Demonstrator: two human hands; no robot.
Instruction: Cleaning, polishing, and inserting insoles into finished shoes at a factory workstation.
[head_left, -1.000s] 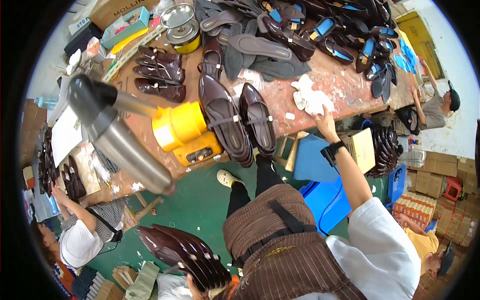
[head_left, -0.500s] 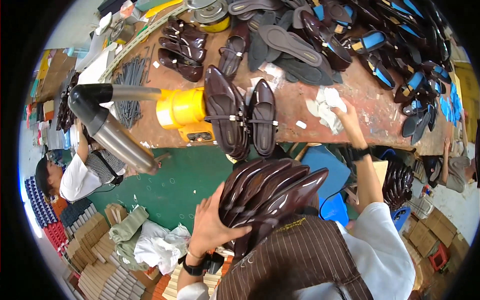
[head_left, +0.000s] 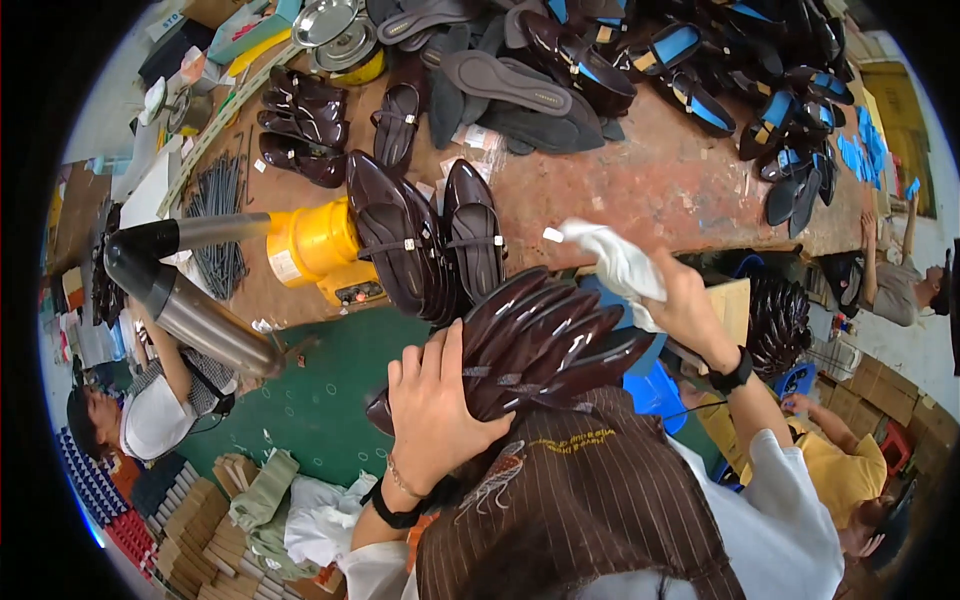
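Now the left hand [head_left: 435,400] has lifted the stack of brown soles [head_left: 545,340] up against the chest, fingers spread around it, while the right hand [head_left: 690,310] has closed on a white cloth [head_left: 615,260] raised off the desk [head_left: 660,185].

Stacked brown soles [head_left: 540,345] in left hand [head_left: 435,405], right hand [head_left: 690,310] perhaps on cloth [head_left: 615,260]

A small white label [head_left: 283,266] sat on the side of the yellow machine [head_left: 320,243], well left of the left hand's fingers [head_left: 425,362]. Brown cardboard boxes [head_left: 905,420] stood stacked at the right edge, far beyond the right hand's fingers [head_left: 672,290]. A teal flat package [head_left: 262,24] lay on the bench's top-left corner, far above both hands.
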